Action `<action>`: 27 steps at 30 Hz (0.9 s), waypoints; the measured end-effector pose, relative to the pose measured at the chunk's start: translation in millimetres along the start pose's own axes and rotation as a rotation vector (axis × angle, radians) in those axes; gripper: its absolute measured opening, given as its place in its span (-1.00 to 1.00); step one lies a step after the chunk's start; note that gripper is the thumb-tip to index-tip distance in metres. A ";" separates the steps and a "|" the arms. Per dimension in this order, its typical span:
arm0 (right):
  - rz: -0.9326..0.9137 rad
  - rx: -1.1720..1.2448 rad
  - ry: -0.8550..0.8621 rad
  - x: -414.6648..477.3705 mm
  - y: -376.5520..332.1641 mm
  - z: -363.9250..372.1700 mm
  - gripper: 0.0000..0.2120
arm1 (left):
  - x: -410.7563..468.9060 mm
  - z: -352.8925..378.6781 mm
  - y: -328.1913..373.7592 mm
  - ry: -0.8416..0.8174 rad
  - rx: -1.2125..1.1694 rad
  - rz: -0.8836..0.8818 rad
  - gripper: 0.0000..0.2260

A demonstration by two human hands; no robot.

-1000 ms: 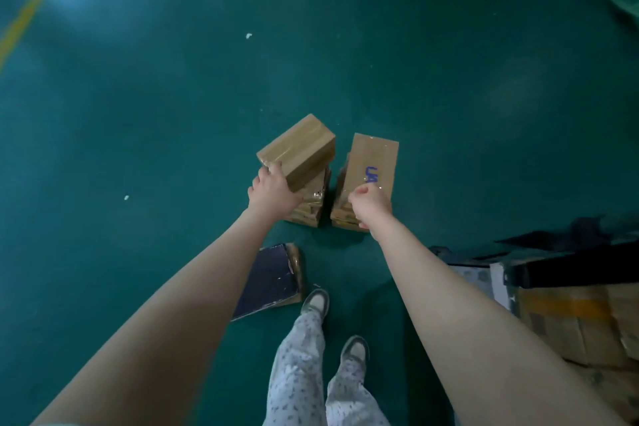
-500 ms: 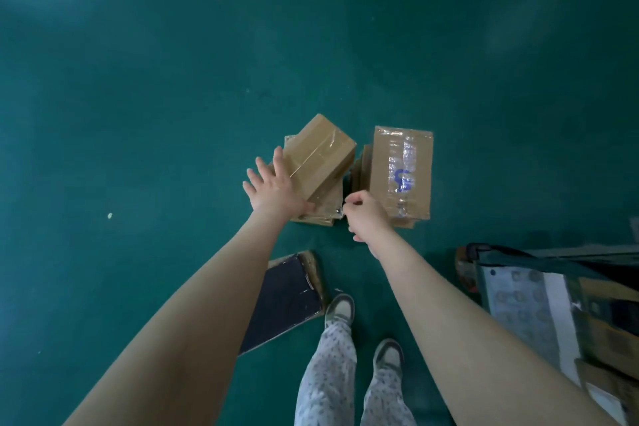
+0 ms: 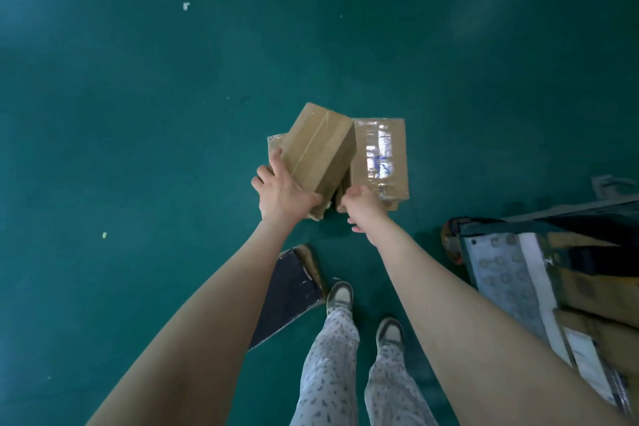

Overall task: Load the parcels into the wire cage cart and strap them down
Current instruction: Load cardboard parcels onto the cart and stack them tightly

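Green painted floor (image 3: 138, 114) spreads all round; nearest, by the person's left shoe, lies a dark flat carton (image 3: 290, 294); off to the right stands the cart (image 3: 501, 270), cardboard already on its deck. Further out, the left hand (image 3: 281, 194) grips the near left corner of a plain parcel (image 3: 320, 149), which sits atop another; its long axis runs away and slightly rightward. The right hand (image 3: 363, 206), fingers curled, seems to pinch the near edge of a taped parcel (image 3: 378, 156) just beside, lying lengthways away. Both parcels rest straight ahead of the hands; the cart lies rightward and nearer, so I judge the right arm leads. Blue marker shows under the glossy tape; glare makes it unreadable.
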State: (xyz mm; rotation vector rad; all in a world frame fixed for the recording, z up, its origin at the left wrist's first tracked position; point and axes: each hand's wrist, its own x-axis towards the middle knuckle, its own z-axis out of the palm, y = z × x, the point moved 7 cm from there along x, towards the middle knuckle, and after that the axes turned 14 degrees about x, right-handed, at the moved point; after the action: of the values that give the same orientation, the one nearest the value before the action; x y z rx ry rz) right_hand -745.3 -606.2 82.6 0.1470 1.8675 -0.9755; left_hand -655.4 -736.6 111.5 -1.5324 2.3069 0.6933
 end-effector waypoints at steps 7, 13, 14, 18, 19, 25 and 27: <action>0.030 0.260 0.101 -71.3 1.1 -63.1 -0.70 | -75.1 -8.7 45.8 -0.057 -0.109 0.085 -0.08; 0.033 0.388 0.221 -119.9 29.4 -126.2 -0.78 | -131.1 9.9 74.5 -0.177 -0.114 0.064 -0.09; 0.031 0.398 0.243 -126.1 35.2 -135.7 -0.77 | -137.7 13.1 79.7 -0.194 -0.116 0.070 -0.09; 0.011 0.500 0.350 -159.0 69.1 -183.7 -0.78 | -175.8 27.0 108.1 -0.250 -0.110 0.157 -0.08; 0.014 0.533 0.370 -166.3 77.9 -193.1 -0.82 | -183.1 32.3 111.4 -0.266 -0.108 0.169 -0.08; 0.018 0.724 0.493 -234.0 149.6 -250.6 -0.66 | -253.1 65.3 139.8 -0.314 0.023 0.335 -0.05; 0.017 0.759 0.537 -259.5 177.0 -266.0 -0.65 | -281.7 76.9 148.5 -0.341 0.044 0.383 -0.07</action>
State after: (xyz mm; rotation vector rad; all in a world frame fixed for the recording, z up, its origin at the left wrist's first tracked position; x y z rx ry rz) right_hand -715.5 -228.7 244.0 0.9527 1.8453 -1.7165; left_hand -682.6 -427.7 217.5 -0.8726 2.3414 0.9078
